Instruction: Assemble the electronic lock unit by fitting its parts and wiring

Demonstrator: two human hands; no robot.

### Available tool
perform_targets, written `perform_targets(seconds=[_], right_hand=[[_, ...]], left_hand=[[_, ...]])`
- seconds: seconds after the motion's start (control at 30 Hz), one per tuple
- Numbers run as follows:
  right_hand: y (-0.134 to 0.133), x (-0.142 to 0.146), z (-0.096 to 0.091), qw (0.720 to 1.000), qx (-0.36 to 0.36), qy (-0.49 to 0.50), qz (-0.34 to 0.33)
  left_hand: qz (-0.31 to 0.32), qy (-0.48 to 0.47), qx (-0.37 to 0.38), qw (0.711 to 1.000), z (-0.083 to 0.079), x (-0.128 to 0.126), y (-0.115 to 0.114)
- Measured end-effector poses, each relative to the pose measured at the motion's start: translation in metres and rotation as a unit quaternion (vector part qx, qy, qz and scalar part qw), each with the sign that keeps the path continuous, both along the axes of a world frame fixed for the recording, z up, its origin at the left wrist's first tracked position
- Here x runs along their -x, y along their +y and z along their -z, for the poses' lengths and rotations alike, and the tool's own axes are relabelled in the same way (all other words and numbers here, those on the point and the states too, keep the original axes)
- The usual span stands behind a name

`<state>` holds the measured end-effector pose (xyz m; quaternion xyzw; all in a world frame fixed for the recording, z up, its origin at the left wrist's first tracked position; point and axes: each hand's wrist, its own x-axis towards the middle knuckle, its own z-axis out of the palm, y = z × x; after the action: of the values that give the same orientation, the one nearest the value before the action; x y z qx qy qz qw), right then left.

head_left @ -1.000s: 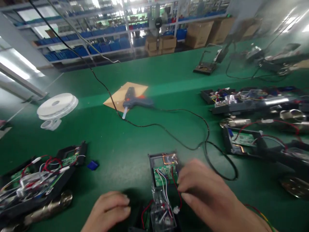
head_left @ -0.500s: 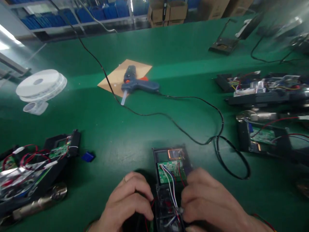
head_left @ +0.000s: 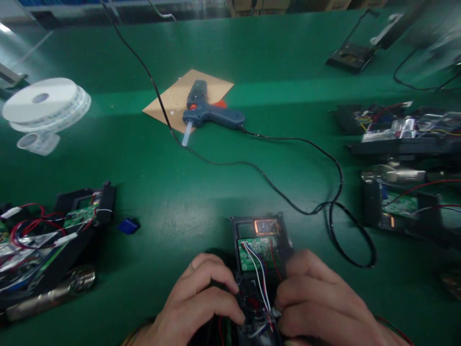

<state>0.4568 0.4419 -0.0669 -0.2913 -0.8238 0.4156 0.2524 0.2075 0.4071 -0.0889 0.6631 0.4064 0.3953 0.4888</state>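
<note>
Both hands have closed in since a second ago: the left hand, which lay apart on the green table, now presses against the black housing at the bottom edge of the view, its fingers curled tight on the housing's left side. The right hand sits opposite, fingers bent shut and pinching the wire bundle where it runs down from the green circuit board. The lower end of the housing is hidden under both hands. A black cable loops just beside the housing on the right and runs back to the blue glue gun, which lies on a piece of cardboard well beyond. A small blue part lies to the left, near another opened assembly with red wires. White tape rolls sit at far left, and more opened units crowd the right edge.
</note>
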Motion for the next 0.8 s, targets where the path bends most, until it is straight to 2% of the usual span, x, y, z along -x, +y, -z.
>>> perform_targets(seconds=[0.13, 0.3, 0.47, 0.8], right_hand=[[-0.0025, -0.0003, 0.0013, 1.000, -0.013, 0.024, 0.007], [-0.0027, 0.0018, -0.0004, 0.997, -0.034, 0.046, 0.049], [0.0012, 0.0006, -0.0030, 0.997, -0.063, 0.030, 0.025], [-0.0058, -0.0014, -0.0010, 0.997, -0.048, 0.032, 0.047]], left_hand=[[-0.004, -0.010, 0.005, 1.000, -0.0011, -0.0005, 0.0001], [0.003, -0.014, -0.005, 1.000, -0.0023, 0.0008, 0.0019], [0.042, -0.012, -0.007, 0.999, -0.0040, 0.0070, 0.0068], [0.034, -0.010, -0.012, 0.999, -0.0056, 0.0053, 0.0071]])
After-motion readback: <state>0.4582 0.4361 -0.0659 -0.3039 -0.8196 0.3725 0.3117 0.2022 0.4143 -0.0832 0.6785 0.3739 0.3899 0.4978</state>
